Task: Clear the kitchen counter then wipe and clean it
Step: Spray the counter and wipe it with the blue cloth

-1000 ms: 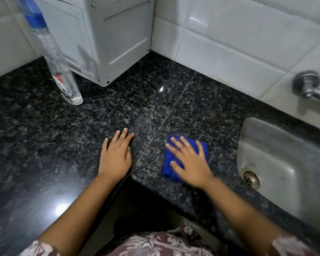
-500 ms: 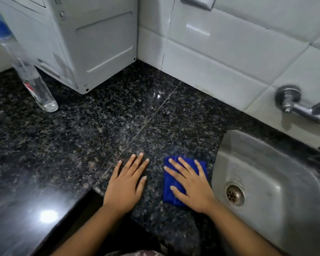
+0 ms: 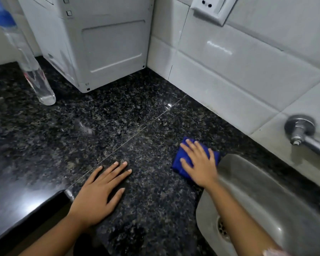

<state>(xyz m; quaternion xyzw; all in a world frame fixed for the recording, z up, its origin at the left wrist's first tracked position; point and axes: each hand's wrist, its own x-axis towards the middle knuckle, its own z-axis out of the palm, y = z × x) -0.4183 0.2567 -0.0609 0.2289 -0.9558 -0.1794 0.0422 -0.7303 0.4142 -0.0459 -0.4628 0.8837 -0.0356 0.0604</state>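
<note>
right hand lies flat, fingers straight, pressing blue cloth on counter, 3 o'clock of centre, beside sink. left hand flat, released, at 7 o'clock.

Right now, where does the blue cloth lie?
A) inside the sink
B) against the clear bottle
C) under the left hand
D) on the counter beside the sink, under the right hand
D: the right hand presses flat on the blue cloth, which lies on the counter next to the sink.
</note>
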